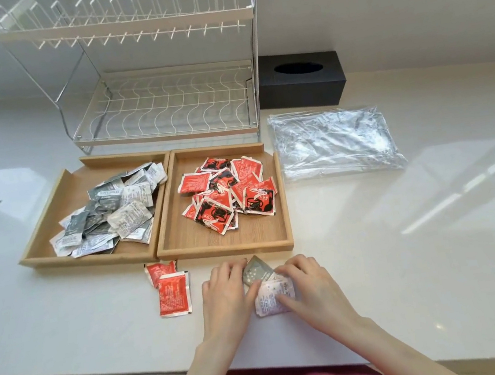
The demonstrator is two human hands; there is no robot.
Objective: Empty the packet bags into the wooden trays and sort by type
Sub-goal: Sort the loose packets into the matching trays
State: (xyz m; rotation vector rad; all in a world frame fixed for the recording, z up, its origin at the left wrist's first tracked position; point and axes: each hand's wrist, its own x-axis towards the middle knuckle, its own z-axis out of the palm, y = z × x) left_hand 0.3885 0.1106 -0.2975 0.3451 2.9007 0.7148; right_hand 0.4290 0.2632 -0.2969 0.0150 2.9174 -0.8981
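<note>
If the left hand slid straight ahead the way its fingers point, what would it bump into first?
Probably the near wooden rim of the right-hand wooden tray holding the red packets. The left hand points away from the person, fingers on the small grey packet; it might push that packet along first.

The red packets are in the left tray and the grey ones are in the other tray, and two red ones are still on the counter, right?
Not quite. The head view shows the red packets in the right tray; the grey packets fill the left tray. The rest is right: two red ones still lie on the counter.
</note>
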